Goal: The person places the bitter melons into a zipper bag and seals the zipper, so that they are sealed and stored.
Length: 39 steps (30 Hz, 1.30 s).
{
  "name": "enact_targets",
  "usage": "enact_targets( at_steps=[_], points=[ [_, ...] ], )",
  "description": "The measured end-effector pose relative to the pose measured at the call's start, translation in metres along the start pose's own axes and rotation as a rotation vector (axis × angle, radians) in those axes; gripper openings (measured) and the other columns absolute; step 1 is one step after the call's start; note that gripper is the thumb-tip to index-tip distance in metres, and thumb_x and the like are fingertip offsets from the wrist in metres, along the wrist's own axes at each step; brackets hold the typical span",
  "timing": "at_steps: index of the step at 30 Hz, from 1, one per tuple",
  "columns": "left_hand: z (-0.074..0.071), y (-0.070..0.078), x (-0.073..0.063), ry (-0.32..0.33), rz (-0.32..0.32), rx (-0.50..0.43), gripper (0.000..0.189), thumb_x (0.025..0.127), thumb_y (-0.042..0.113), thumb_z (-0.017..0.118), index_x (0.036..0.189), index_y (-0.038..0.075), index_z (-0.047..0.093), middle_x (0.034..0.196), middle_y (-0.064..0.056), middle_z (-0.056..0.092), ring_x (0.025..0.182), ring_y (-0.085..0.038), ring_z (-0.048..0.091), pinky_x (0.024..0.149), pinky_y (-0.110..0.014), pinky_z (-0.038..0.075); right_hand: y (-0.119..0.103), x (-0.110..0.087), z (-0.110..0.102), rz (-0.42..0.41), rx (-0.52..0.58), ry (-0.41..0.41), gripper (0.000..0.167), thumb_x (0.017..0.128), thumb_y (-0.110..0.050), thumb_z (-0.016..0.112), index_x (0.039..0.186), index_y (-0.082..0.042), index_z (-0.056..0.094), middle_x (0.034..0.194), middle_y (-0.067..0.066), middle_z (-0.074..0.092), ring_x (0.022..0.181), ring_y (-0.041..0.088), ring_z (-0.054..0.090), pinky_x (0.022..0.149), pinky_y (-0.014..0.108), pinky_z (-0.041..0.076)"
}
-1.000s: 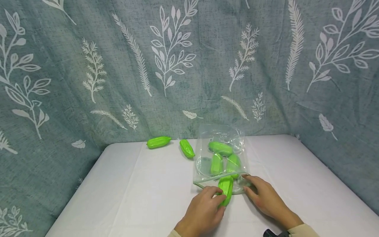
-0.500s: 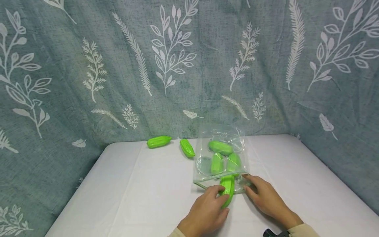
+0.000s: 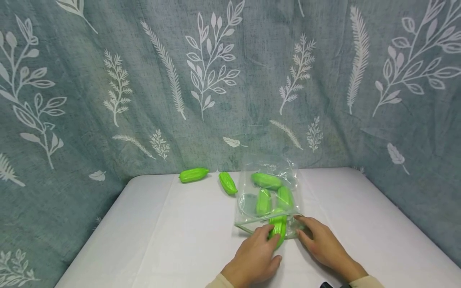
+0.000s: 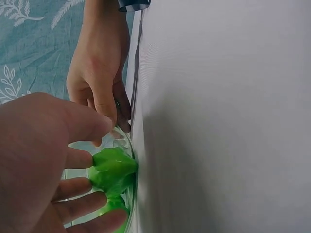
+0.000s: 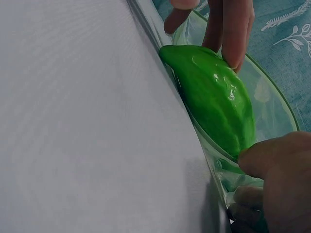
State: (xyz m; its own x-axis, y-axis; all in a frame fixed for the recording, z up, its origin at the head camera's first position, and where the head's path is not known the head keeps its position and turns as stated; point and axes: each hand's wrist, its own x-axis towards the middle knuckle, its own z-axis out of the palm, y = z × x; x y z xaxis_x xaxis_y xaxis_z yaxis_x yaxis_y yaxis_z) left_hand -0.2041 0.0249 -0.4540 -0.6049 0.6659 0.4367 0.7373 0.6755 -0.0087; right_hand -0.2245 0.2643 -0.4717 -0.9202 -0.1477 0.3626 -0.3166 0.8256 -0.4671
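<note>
A bright green ridged gourd (image 3: pixel 279 227) with a pointed end lies in the mouth of a clear zip bag (image 3: pixel 247 208), its near end sticking out. My left hand (image 3: pixel 252 258) touches the gourd with extended fingers, the thumb held off it. In the right wrist view those fingertips rest on the upper side of the gourd (image 5: pixel 214 97). My right hand (image 3: pixel 325 246) holds the bag's rim at its right corner, thumb on the lower lip and fingers at the upper one. Inside the bag lie several more green gourds (image 3: pixel 263 202), seen through the plastic.
Two loose green gourds, one lying sideways (image 3: pixel 193 175) and one slanted (image 3: pixel 227 183), are near the back edge of the white table (image 3: pixel 180 224), left of the bag. A patterned grey-green cloth (image 3: pixel 216 132) hangs behind and along both sides.
The gourd under my left hand has slid farther into the bag. My left hand has moved slightly right, its thumb coming away from the gourd. My right hand stays at the bag's corner.
</note>
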Motion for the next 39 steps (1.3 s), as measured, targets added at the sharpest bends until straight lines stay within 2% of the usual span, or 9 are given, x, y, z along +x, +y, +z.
enact_targets(
  at_steps=[6, 13, 23, 27, 32, 39],
  points=[
    [0.003, 0.000, 0.004, -0.020, -0.006, 0.010, 0.050, 0.090, 0.039, 0.070, 0.133, 0.014, 0.063, 0.137, -0.012, 0.053, 0.120, -0.021, 0.056, 0.090, -0.030, 0.054, 0.000, 0.000, 0.001, 0.009, 0.001, -0.001, 0.043, 0.095, -0.018, 0.070, 0.135, -0.009, 0.060, 0.131, 0.014, 0.062, 0.123, 0.037, 0.057, 0.101, 0.058, 0.044],
    [0.005, 0.002, 0.011, -0.025, -0.010, 0.034, 0.055, 0.090, 0.040, 0.070, 0.136, 0.012, 0.061, 0.138, -0.013, 0.052, 0.122, -0.022, 0.056, 0.095, -0.030, 0.051, -0.001, 0.000, -0.001, -0.019, -0.007, 0.012, 0.042, 0.094, -0.017, 0.070, 0.134, -0.007, 0.061, 0.129, 0.014, 0.063, 0.121, 0.036, 0.058, 0.100, 0.057, 0.045],
    [0.003, 0.003, 0.013, -0.106, -0.050, 0.001, 0.059, 0.092, 0.043, 0.067, 0.141, 0.013, 0.056, 0.144, -0.012, 0.048, 0.129, -0.023, 0.051, 0.099, -0.032, 0.049, -0.001, 0.000, 0.000, -0.007, -0.019, 0.002, 0.043, 0.095, -0.018, 0.069, 0.135, -0.008, 0.060, 0.131, 0.013, 0.063, 0.122, 0.036, 0.058, 0.100, 0.057, 0.045],
    [-0.001, 0.008, 0.009, -0.084, -0.008, 0.014, 0.058, 0.092, 0.043, 0.067, 0.139, 0.010, 0.059, 0.143, -0.013, 0.050, 0.130, -0.023, 0.051, 0.101, -0.032, 0.048, -0.001, 0.000, -0.001, -0.012, -0.021, 0.005, 0.042, 0.095, -0.018, 0.069, 0.135, -0.007, 0.060, 0.131, 0.013, 0.063, 0.122, 0.036, 0.058, 0.100, 0.057, 0.045],
    [-0.005, 0.016, 0.005, -0.075, 0.063, 0.052, 0.054, 0.093, 0.045, 0.066, 0.134, 0.011, 0.062, 0.140, -0.008, 0.053, 0.129, -0.019, 0.050, 0.100, -0.029, 0.048, 0.000, 0.000, -0.001, -0.037, -0.021, 0.023, 0.042, 0.094, -0.016, 0.070, 0.134, -0.005, 0.061, 0.130, 0.014, 0.063, 0.122, 0.037, 0.058, 0.100, 0.057, 0.045],
    [-0.003, 0.015, 0.008, -0.085, 0.023, 0.069, 0.052, 0.090, 0.045, 0.069, 0.130, 0.013, 0.065, 0.139, -0.005, 0.054, 0.129, -0.017, 0.051, 0.093, -0.028, 0.051, 0.002, -0.001, 0.001, -0.049, -0.012, 0.024, 0.042, 0.094, -0.016, 0.070, 0.134, -0.006, 0.060, 0.130, 0.014, 0.063, 0.122, 0.036, 0.058, 0.100, 0.056, 0.045]
  ],
)
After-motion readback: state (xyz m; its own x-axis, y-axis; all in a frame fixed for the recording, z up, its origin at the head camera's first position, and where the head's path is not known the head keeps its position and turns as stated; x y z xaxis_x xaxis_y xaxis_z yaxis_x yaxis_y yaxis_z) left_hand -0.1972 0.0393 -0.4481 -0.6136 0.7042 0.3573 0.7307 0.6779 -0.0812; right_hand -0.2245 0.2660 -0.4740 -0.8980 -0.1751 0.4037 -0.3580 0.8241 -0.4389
